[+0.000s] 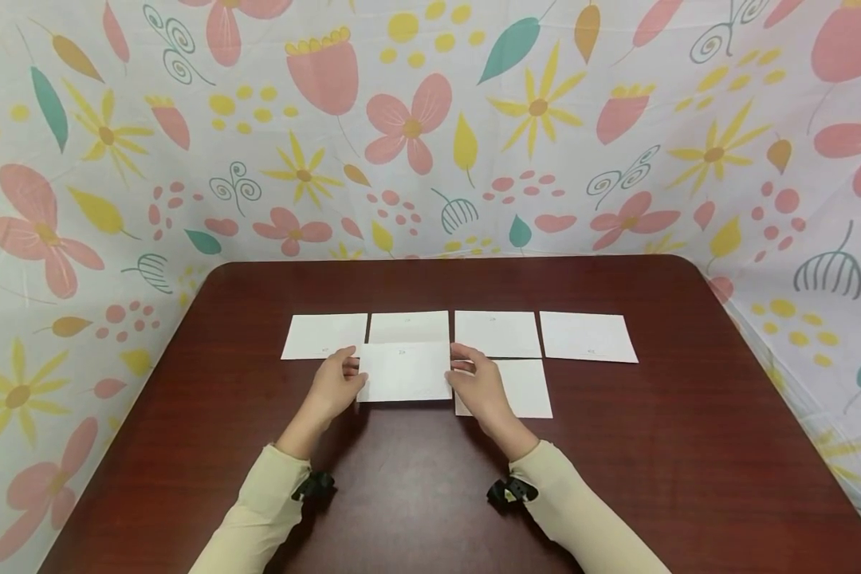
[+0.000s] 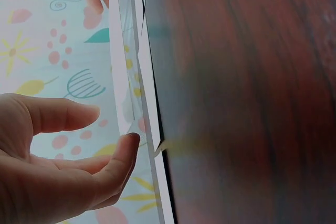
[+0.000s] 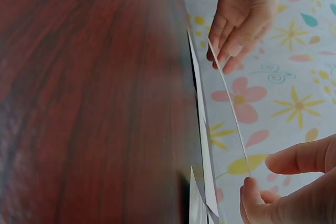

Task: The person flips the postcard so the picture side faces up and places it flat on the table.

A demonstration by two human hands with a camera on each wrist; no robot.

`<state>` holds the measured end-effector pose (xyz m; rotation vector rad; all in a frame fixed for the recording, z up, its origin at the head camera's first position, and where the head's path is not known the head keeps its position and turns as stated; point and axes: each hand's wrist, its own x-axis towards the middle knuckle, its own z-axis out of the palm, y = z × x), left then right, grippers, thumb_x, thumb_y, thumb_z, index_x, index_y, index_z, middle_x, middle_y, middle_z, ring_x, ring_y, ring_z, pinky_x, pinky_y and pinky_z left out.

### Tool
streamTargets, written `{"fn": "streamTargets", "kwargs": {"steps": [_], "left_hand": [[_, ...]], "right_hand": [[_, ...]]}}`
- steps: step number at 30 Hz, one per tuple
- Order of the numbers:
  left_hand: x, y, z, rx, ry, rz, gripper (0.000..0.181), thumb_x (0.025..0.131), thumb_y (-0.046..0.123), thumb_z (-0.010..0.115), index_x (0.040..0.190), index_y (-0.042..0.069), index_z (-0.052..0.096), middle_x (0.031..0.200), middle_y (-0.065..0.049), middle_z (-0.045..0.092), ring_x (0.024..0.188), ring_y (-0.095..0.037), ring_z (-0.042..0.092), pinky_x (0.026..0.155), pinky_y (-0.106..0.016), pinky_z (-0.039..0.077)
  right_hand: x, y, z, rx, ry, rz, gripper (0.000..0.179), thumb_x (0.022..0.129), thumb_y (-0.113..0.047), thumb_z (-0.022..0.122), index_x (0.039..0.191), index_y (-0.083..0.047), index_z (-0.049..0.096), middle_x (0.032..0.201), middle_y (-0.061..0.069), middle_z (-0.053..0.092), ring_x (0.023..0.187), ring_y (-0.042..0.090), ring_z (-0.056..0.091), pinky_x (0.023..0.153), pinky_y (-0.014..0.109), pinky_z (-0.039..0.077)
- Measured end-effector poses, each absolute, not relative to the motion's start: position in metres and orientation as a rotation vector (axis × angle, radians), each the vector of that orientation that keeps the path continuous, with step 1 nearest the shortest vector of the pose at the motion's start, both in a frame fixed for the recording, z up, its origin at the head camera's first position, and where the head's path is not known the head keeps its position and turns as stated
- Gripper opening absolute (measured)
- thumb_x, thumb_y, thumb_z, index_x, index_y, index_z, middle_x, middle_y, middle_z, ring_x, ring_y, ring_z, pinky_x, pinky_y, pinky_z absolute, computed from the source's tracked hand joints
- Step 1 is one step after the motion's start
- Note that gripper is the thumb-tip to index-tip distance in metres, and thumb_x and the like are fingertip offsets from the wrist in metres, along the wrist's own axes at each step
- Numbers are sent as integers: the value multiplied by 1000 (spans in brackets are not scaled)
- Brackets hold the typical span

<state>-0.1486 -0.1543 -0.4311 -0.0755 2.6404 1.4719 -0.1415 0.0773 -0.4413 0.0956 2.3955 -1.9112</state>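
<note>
A white card with a small faint mark near its far edge is held up over the table between both hands. My left hand holds its left edge, thumb at the near corner and fingers curled beneath. On the right edge, my right hand holds it the same way. In the left wrist view the card appears nearly edge-on beside the left hand. The right wrist view shows the card as a thin line, its lower end at a fingertip of the right hand.
Behind the held card, a row of white cards lies on the dark red table: far left, partly covered, right of middle and far right. Another card lies partly under the right hand. A patterned cloth hangs behind.
</note>
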Motion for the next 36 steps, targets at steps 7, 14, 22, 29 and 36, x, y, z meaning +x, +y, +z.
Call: {"fn": "streamTargets", "kwargs": {"steps": [7, 14, 22, 29, 36], "left_hand": [[-149, -154, -431, -85, 2645, 1534, 47, 87, -6, 58, 131, -15, 47, 108, -25, 59, 97, -32, 57, 81, -35, 50], [-150, -155, -432, -126, 2651, 1616, 31, 85, -8, 56, 116, -13, 58, 104, -24, 61, 97, -33, 58, 85, -38, 50], [-152, -154, -430, -163, 2640, 1680, 29, 84, -9, 59, 113, -9, 58, 100, -21, 62, 93, -29, 58, 80, -31, 48], [-152, -155, -429, -183, 2626, 1713, 27, 84, -8, 61, 111, -9, 60, 95, -18, 62, 86, -24, 57, 76, -25, 47], [-153, -156, -428, -221, 2605, 1770, 18, 84, -9, 61, 102, -9, 63, 92, -17, 63, 79, -18, 55, 68, -19, 46]], "right_hand": [[-145, 79, -442, 98, 2414, -1920, 44, 87, 6, 56, 131, 7, 53, 119, 22, 60, 109, 31, 59, 91, 37, 50], [-146, 82, -440, 144, 2473, -1867, 33, 89, 0, 59, 122, 4, 62, 111, 18, 66, 103, 28, 62, 85, 37, 52], [-151, 84, -439, 184, 2431, -1932, 27, 90, -1, 61, 116, 4, 64, 109, 18, 66, 101, 27, 63, 84, 35, 52], [-150, 83, -438, 180, 2396, -2016, 26, 87, 4, 62, 113, 4, 64, 107, 18, 66, 97, 26, 63, 82, 30, 52], [-151, 83, -439, 183, 2372, -2068, 24, 85, 4, 64, 109, 3, 66, 100, 17, 67, 92, 22, 62, 75, 20, 50]]}}
